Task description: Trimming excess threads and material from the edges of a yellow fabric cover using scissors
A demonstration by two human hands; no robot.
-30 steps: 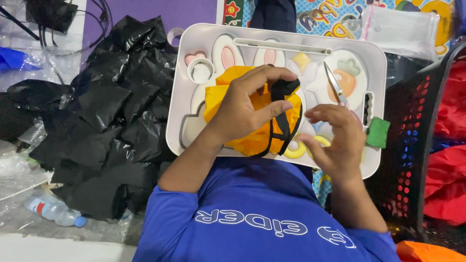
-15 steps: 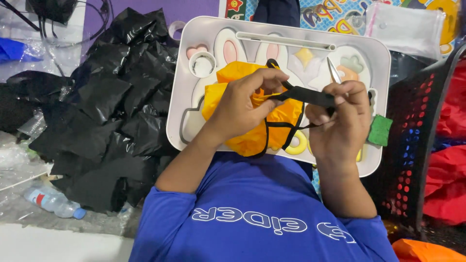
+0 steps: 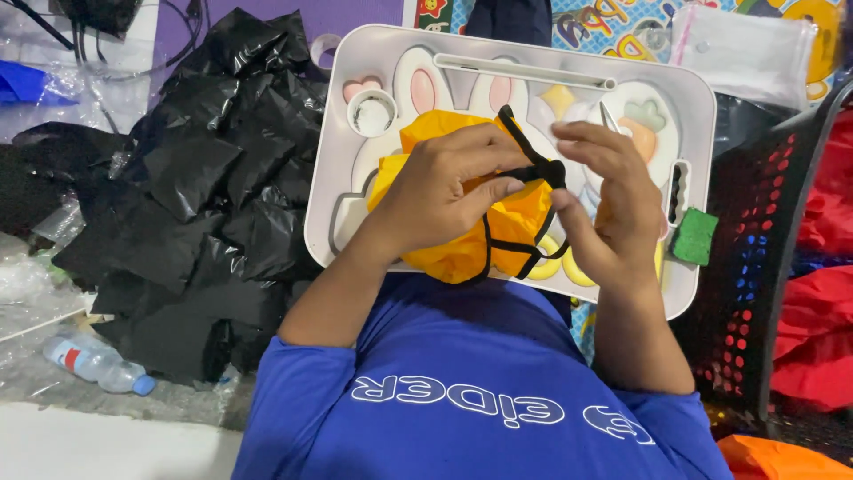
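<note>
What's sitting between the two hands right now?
In the head view, a black strap of the orange fabric bundle spans the gap: the left hand and right hand both pinch it above the white tray.

black plastic sheeting [image 3: 191,204] lies heaped on the floor.

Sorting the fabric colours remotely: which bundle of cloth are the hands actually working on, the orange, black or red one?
The orange bundle on the white tray; both hands grip its black strap.

Left hand [image 3: 444,191] and right hand [image 3: 613,200] meet — fingers pinched.
</note>
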